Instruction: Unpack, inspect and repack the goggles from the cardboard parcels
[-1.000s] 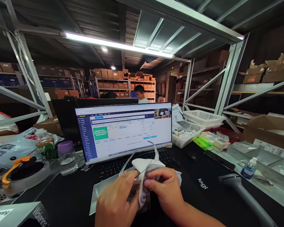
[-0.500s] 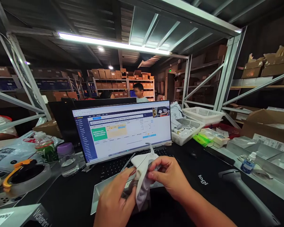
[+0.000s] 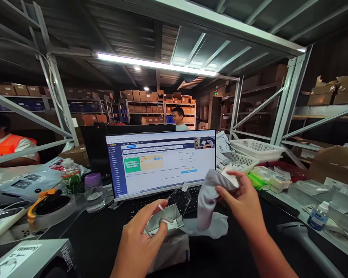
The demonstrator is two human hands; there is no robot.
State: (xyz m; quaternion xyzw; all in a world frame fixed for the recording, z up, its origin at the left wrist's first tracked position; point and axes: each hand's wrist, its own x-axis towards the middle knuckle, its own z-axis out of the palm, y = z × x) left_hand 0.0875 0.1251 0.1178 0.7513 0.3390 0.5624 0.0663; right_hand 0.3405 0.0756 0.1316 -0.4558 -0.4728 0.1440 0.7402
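Note:
My right hand (image 3: 243,197) pinches a soft grey cloth pouch (image 3: 207,199) with a whitish piece at its top, in front of the monitor's right side. Lower left, my left hand (image 3: 142,235) curls over an open pale box (image 3: 176,216). Between its thumb and index finger is a small silvery item (image 3: 166,220) that I cannot make out clearly. A white sheet or cloth (image 3: 219,226) lies under the hanging pouch. Below the box sits a greyish wrapped piece (image 3: 174,251), partly hidden by my left hand.
A monitor (image 3: 159,166) and keyboard stand ahead. On the left are a tape roll (image 3: 50,210), a purple-lidded jar (image 3: 94,193) and a printed box (image 3: 31,258). On the right are a scanner (image 3: 304,239), a small bottle (image 3: 318,216) and white baskets (image 3: 256,150). People are beyond.
My hands, earlier together on the grey cloth, have come apart. The right has carried the cloth off to the right, uncovering the open box and the silvery item. The view has turned left.

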